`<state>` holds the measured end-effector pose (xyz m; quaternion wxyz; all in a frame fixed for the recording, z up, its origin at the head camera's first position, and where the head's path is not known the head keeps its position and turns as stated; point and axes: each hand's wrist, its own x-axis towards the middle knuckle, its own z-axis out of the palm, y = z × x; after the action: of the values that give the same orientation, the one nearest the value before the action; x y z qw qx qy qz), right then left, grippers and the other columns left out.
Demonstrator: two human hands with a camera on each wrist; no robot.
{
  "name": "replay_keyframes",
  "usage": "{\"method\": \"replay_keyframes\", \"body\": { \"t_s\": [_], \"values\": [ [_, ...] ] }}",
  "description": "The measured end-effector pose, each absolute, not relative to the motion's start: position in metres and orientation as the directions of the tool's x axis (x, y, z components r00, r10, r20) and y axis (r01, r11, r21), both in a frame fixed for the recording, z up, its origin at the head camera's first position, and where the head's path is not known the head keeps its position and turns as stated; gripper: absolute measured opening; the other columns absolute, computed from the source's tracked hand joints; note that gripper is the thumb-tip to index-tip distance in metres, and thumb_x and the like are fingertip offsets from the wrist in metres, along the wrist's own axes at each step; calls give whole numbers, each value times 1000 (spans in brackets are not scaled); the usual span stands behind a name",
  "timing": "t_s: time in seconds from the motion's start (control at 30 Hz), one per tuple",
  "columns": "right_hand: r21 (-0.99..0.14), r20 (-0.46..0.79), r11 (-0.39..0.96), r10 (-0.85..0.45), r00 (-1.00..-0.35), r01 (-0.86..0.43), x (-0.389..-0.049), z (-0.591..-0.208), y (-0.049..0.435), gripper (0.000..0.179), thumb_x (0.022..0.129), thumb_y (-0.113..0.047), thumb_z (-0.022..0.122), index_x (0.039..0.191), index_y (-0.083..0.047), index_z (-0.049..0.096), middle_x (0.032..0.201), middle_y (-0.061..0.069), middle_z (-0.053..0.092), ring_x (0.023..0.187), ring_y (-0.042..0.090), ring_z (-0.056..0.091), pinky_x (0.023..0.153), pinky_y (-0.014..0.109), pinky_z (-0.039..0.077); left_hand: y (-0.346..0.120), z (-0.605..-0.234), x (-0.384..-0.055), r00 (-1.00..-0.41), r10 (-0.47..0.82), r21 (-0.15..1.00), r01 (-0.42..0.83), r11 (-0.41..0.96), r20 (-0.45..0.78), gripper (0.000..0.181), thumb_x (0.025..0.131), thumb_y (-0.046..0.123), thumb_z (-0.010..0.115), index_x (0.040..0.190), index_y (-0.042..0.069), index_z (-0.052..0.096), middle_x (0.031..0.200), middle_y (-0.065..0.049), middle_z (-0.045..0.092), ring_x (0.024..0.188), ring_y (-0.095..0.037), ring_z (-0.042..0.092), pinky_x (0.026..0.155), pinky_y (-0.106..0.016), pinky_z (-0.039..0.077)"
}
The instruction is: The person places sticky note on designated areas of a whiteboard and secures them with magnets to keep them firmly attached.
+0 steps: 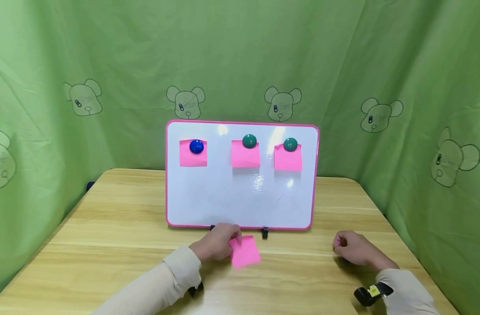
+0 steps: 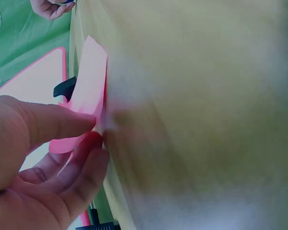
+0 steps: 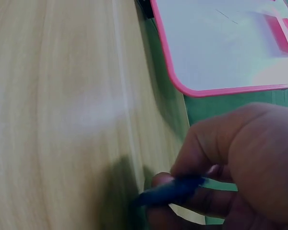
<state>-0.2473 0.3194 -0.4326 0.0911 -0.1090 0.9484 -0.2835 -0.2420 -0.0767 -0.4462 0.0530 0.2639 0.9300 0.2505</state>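
My left hand (image 1: 218, 242) pinches a pink sticky note (image 1: 245, 252) by its left edge, just in front of the whiteboard (image 1: 240, 197). The left wrist view shows the note standing curved between thumb and fingers, above the tabletop. Over the table's right side, my right hand (image 1: 354, 248) holds a blue magnet (image 3: 170, 191), blurred in the right wrist view and hidden in the head view. On the pink-framed board hang three pink notes: the left one (image 1: 186, 159) under a blue round magnet (image 1: 197, 146), the others under green magnets (image 1: 249, 141).
The board leans upright on small black feet (image 1: 265, 232) on the wooden table (image 1: 86, 245). Green curtains (image 1: 240, 52) with bear drawings surround the table's back and sides. A black wrist camera (image 1: 367, 296) sits by the right sleeve.
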Motion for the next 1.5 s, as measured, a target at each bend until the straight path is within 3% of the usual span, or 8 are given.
{"method": "replay_keyframes", "body": {
  "t_s": [0.2,0.43,0.57,0.8,1.13,1.27,1.4,1.5],
  "values": [
    [-554,-117,822,-236,-965,-134,-248,-430,317,8,80,4,59,83,-3,55,75,5,52,70,20,50,56,30,45,-81,-446,-243,-845,514,517,508,689,145,30,74,-12,59,92,12,61,88,3,57,85,-14,53,78,-28,49],
    [-556,-140,825,-215,-966,-103,-250,-426,314,6,84,3,60,89,0,58,81,6,54,75,21,51,61,32,46,-83,-445,-245,-810,526,517,577,632,260,21,74,-11,60,79,9,60,72,4,52,69,-13,47,63,-23,44],
    [-548,-148,831,-213,-966,-99,-251,-424,313,6,88,3,59,93,0,61,85,7,57,78,22,53,66,35,49,-83,-441,-246,-824,507,538,555,634,254,19,77,-10,61,74,9,62,70,5,51,67,-12,45,62,-22,43],
    [-530,-88,835,-230,-969,-150,-255,-422,311,11,89,5,58,98,3,64,90,9,63,84,24,58,71,38,53,-84,-436,-248,-867,455,589,479,651,203,21,75,-7,66,91,6,67,83,1,54,75,-12,50,63,-21,47],
    [-515,-66,841,-232,-971,-166,-259,-415,301,18,93,2,54,107,9,62,93,12,61,84,26,56,68,36,52,-86,-427,-248,-887,412,610,446,655,208,30,81,-4,69,109,4,62,87,-1,55,72,-12,50,61,-22,47],
    [-502,-45,846,-231,-972,-178,-263,-413,296,21,95,-2,55,110,10,62,95,12,62,86,26,57,70,38,52,-89,-426,-248,-889,393,645,446,621,236,24,81,-8,66,99,6,62,84,0,57,69,-11,55,58,-21,50],
    [-501,-19,842,-239,-971,-198,-268,-410,290,20,96,-5,57,108,9,64,93,12,63,85,26,58,70,40,53,-92,-425,-250,-862,400,633,501,590,310,20,79,-9,65,80,10,59,81,-1,59,75,-16,62,63,-20,52],
    [-499,12,839,-244,-970,-217,-272,-407,286,15,95,-6,58,103,6,64,90,11,62,83,26,57,68,39,52,-94,-423,-251,-849,402,614,526,588,343,20,80,-8,67,75,11,59,80,-1,60,79,-18,65,67,-20,53]
  ]
}}
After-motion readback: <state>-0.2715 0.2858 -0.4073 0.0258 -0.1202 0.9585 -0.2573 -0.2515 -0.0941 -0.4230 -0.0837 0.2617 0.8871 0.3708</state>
